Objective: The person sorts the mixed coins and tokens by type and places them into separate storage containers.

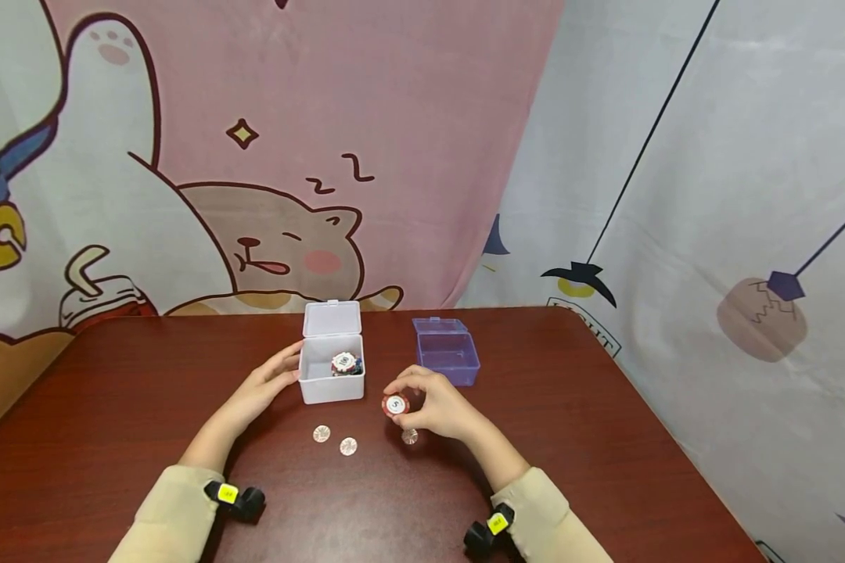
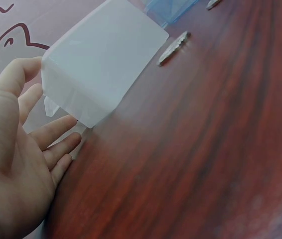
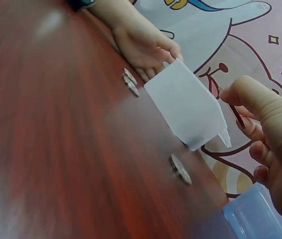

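A red-and-white poker chip is pinched between the thumb and fingers of my right hand, held above the table just right of the white box. That white plastic box stands with its lid up; a poker chip with a white face lies on top of other chips inside, at the right. My left hand touches the box's left side, its fingers fairly straight, as the left wrist view also shows. Near the box lie silver coins: one coin, another coin, and a third coin below my right hand.
Behind my right hand stands a clear blue-purple plastic box with its lid up. The brown wooden table reaches back to a cartoon-printed cloth. Black wrist cameras sit on both sleeves.
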Demonstrator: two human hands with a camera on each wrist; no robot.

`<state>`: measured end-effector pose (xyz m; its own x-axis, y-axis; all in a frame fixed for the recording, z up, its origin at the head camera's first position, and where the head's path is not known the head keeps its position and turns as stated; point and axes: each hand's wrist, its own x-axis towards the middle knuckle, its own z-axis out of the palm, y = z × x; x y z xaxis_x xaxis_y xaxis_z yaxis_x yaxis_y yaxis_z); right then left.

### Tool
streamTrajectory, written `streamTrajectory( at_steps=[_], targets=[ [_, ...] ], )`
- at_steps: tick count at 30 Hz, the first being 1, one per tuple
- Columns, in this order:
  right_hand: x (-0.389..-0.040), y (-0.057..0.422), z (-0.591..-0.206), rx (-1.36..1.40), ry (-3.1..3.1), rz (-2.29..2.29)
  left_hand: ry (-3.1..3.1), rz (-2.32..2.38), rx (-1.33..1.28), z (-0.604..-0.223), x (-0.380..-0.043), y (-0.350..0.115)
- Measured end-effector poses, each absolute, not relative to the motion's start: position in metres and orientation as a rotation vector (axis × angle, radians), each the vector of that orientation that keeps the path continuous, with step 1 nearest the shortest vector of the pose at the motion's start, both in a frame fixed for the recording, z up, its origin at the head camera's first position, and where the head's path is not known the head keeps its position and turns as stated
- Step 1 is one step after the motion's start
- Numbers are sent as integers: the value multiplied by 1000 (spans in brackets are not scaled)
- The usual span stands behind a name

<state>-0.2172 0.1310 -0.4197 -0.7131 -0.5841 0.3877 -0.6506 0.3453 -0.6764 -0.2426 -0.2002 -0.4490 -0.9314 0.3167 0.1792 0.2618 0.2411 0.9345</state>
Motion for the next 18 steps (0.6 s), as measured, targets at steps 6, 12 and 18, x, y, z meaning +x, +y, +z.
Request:
streamTrajectory(
  at_steps=[6, 12, 18],
  targets=[
    [-226, 115, -420, 1097, -2452, 1353, 2443, 1822, 568, -448, -242, -200],
    [-233, 103, -417, 1038, -2418, 1377, 2434, 1831, 553, -449, -243, -199],
    [-243, 95, -418, 969, -2412, 1415, 2429, 1832, 561, -450, -243, -200]
  ],
)
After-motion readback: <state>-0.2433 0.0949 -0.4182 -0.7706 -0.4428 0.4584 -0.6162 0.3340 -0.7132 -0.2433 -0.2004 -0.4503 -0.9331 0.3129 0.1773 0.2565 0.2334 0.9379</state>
